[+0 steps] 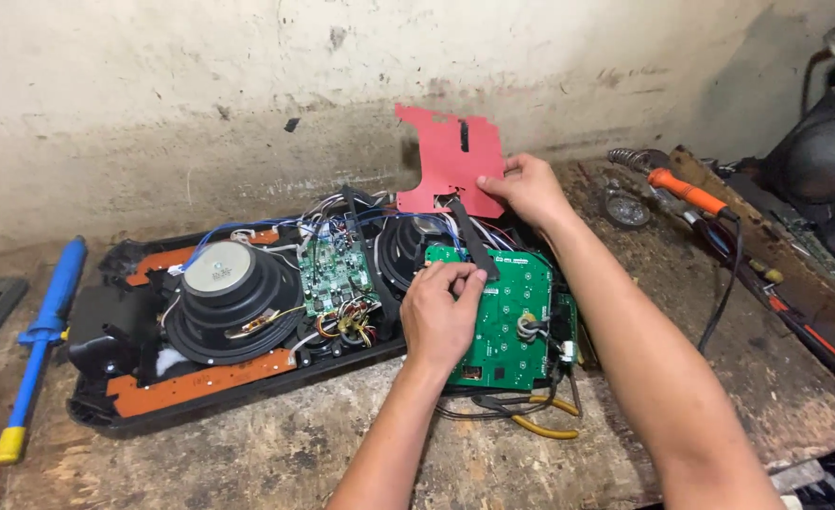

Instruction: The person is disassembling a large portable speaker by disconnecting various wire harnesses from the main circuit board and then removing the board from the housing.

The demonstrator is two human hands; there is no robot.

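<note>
- The red insulating sheet (448, 161) stands lifted, almost upright, above the back of the opened speaker housing (106, 397), its lower edge pinched by the right hand (528, 187), fingers closed on the corner.
- The left hand (439, 312) rests curled on the upper left part of the green circuit board (517, 316), fingertips pressing near the dark flat ribbon cable (472, 241) that runs from the board up towards the sheet.
- Judged from this, lifting the sheet well means peeling it slowly and straight up, so the cut-outs clear the ribbon cable without dragging on it.
- The left hand seems best kept firm on the board, which lies loose and tilted over the housing's right end, tethered by wires.
- The thin sheet could crease or tear at its notches if pulled by one corner only.
- To the left, a smaller green board (334, 274) with coloured wires sits between two black speaker cones (224, 297).
- Yellow-handled pliers (540, 425) lie partly under the board at the front edge.
- A blue desoldering pump (44, 331) lies far left on the worn wooden bench (276, 453); an orange-handled soldering iron (687, 194) rests at the right, well apart.
</note>
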